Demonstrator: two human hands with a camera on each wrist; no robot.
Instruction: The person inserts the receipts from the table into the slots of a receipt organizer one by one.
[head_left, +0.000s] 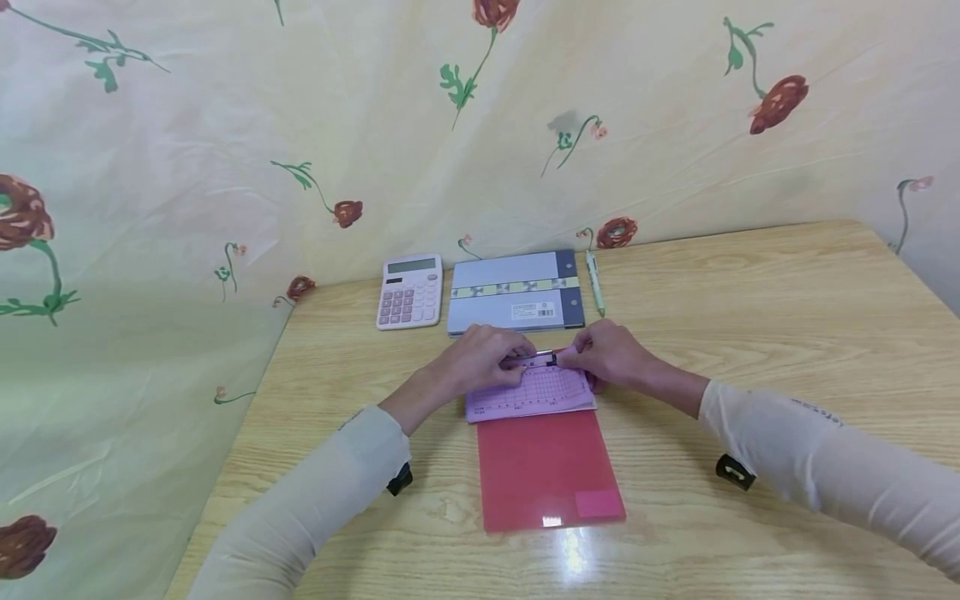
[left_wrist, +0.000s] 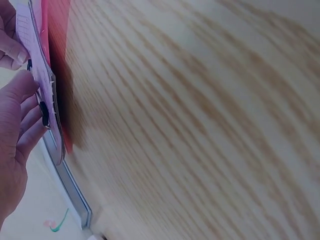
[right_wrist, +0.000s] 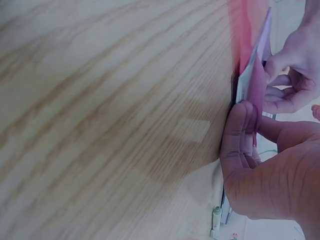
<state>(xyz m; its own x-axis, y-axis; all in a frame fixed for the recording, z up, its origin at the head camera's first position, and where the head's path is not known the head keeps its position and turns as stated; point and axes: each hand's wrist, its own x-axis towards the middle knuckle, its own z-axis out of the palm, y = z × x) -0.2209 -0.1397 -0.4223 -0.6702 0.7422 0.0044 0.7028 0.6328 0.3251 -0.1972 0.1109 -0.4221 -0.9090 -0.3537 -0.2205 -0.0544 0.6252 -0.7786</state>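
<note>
A purple printed form pad [head_left: 532, 396] lies over the upper part of a red plastic folder [head_left: 547, 467]. At the pad's top edge is a metal clip with black ends [head_left: 542, 359]. My left hand [head_left: 483, 357] holds the clip's left part, thumb in front and fingers behind it. Close by, my right hand [head_left: 609, 354] pinches the pad's upper right corner; in the right wrist view its fingers [right_wrist: 235, 137] are curled under the edge of the sheets. The pad's lower edge is raised a little off the folder. Fingers partly hide the clip.
Behind the hands lie a pink-and-white calculator [head_left: 410, 292], a grey-blue notebook [head_left: 510, 292] with a patterned band, and a light green pen [head_left: 595, 283]. A pink label [head_left: 599, 503] is on the folder's lower right. A flowered cloth [head_left: 420, 125] hangs at the table's far edge.
</note>
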